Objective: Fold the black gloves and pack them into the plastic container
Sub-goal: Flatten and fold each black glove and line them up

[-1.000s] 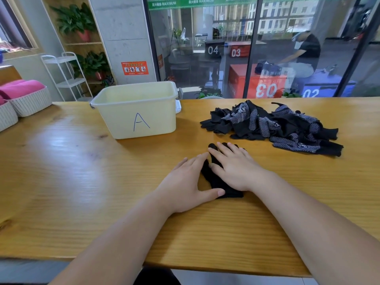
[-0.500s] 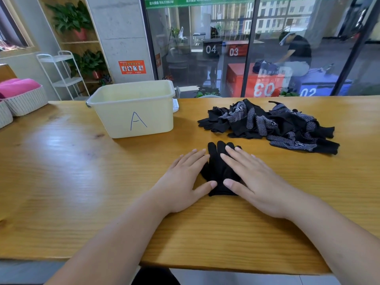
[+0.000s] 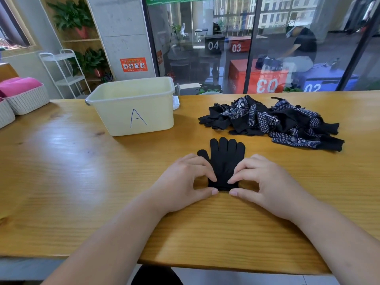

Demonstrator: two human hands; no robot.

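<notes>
A black glove lies flat on the counter, fingers pointing far, nearer than the plastic container at far left and the glove pile at far right. The left hand and right hand each keep a pinching grip on a near cuff corner (thumb at the edge, fingertips on top), probably to lift the cuff evenly for folding.

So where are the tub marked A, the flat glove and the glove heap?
tub marked A (image 3: 158, 116), head view, front wall beside the letter
flat glove (image 3: 225, 163), head view, its palm
glove heap (image 3: 267, 120), head view, middle of pile
</notes>
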